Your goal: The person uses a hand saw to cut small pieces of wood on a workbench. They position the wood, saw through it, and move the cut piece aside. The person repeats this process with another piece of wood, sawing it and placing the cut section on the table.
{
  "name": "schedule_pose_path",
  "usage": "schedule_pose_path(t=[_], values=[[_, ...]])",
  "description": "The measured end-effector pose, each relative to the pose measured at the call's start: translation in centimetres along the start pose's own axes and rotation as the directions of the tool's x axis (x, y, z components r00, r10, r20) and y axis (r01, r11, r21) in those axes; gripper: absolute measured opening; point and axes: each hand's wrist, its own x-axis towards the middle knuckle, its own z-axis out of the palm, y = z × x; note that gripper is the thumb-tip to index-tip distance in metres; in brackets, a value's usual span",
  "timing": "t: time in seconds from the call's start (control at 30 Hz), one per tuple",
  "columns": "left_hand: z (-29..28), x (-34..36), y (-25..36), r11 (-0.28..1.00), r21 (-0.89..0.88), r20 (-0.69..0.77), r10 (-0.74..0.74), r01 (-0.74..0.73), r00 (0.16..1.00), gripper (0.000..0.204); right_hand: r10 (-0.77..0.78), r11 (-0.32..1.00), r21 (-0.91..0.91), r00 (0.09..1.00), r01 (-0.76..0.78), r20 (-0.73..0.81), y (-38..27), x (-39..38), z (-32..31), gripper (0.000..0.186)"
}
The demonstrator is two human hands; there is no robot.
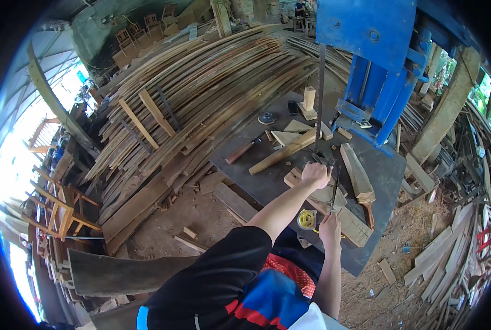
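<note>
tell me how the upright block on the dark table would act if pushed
The upright block would probably tip, standing tall and narrow. Once down, it likely wouldn't roll, since its sides look flat. It looks like bare wood, so probably stiff.

R hand (329, 226) grips thin metal tool (336, 186), L hand (316, 175) nr its far end, over wood pcs (356, 228) on dk surface (385, 170); yel. tape meas. (307, 220) just beside R hand.
</note>
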Motion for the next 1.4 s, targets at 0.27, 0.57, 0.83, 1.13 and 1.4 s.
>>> schedule_pose_path(t=[0.27,0.57,0.83,1.13,1.4], values=[[0.5,0.2,-1.6,0.999,-0.03,-0.097,-0.016,0.013,0.995,0.056,-0.082,0.995,-0.058,0.996,0.079,-0.041,1.8,-4.6,-0.6,0.028],[0.3,1.0,-0.9,0.985,0.015,0.031,-0.173,0.173,0.984,0.07,0.011,0.995,-0.103,1.0,-0.011,0.002,1.4,-3.1,-1.6,0.035],[-0.8,-1.0,-0.5,0.996,0.068,0.098,-0.07,0.063,0.993,0.064,0.066,0.998,0.004,0.998,-0.066,-0.01,-0.5,-3.7,-1.3,0.028],[1.9,-0.4,-1.2,0.995,0.091,-0.161,0.047,-0.033,0.986,0.057,0.07,0.997,-0.036,0.995,-0.067,0.071,-0.4,-8.3,-2.8,0.03],[-0.3,-0.2,-1.2,0.988,0.152,0.018,0.008,-0.011,1.0,0.056,0.066,0.997,-0.024,0.998,-0.067,-0.019,-0.8,-3.4,-0.8,0.032]])
